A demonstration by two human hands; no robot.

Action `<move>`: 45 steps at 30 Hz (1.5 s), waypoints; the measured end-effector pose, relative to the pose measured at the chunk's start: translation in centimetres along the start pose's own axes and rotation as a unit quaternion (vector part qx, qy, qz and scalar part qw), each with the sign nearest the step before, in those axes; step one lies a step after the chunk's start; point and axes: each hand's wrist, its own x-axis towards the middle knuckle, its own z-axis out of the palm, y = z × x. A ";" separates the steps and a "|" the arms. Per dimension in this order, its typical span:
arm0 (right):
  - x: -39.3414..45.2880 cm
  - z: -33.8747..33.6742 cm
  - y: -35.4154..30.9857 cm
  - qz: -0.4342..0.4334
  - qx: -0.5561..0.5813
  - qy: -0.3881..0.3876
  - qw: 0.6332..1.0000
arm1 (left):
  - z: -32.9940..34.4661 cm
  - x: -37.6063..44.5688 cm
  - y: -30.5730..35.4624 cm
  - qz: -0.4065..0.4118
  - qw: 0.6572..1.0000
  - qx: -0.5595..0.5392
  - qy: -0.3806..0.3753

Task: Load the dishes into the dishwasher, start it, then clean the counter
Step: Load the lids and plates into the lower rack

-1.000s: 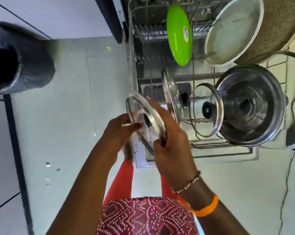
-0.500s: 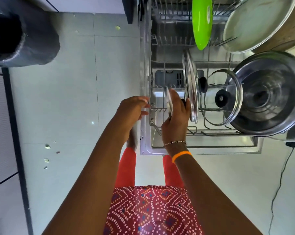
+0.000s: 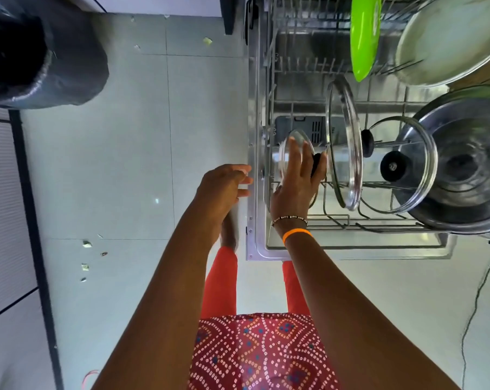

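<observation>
Small glass lid (image 3: 294, 147): stands on edge in the lower rack (image 3: 336, 223), at 9 o'clock of the large glass lid (image 3: 343, 142); its black knob faces that lid.
Right hand (image 3: 296, 187): fingers spread over the small lid's face, thumb by the knob; it grips the lid.
Left hand (image 3: 225, 185): holds nothing, fingers loosely curled, just beside the dishwasher door's edge (image 3: 251, 164), at 9 o'clock of the right hand.
Neighbours: a second glass lid (image 3: 424, 153) and a steel pot (image 3: 463, 161) at 3 o'clock; a green plate (image 3: 363, 38) and a pale round dish (image 3: 446, 40) at 1 o'clock.
Seating: cannot tell whether the small lid's rim sits between tines.
Risk, tipping: if let go unseated, the lid would likely fall flat or lean onto the large lid.
Risk, knocking: the knob is close to the large lid's glass; a push toward 3 o'clock could strike or chip it.
Risk, slipping: wet glass held mostly by flat fingers may slide.
Floor (image 3: 125, 164): scraps lie at 8 o'clock; a cable (image 3: 480, 305) at 4 o'clock could catch a foot.
</observation>
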 end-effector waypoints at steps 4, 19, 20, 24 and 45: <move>0.4 1.0 0.0 0.021 -0.049 -0.060 0.997 | -0.4 0.6 0.4 0.004 1.000 0.004 0.002; 0.0 -1.2 0.0 -0.005 -0.020 0.049 0.999 | 0.4 1.3 0.8 0.001 1.000 0.017 -0.026; 0.4 -1.2 -0.1 0.008 -0.015 0.043 0.999 | 0.5 1.4 0.8 0.001 0.999 0.018 -0.028; 2.4 -1.1 -0.2 0.064 0.010 0.004 0.998 | 1.1 1.4 0.8 0.003 0.999 0.035 -0.025; 4.3 -1.8 2.0 0.069 0.033 -0.039 0.996 | 4.0 1.5 2.6 -0.004 0.995 0.056 -0.081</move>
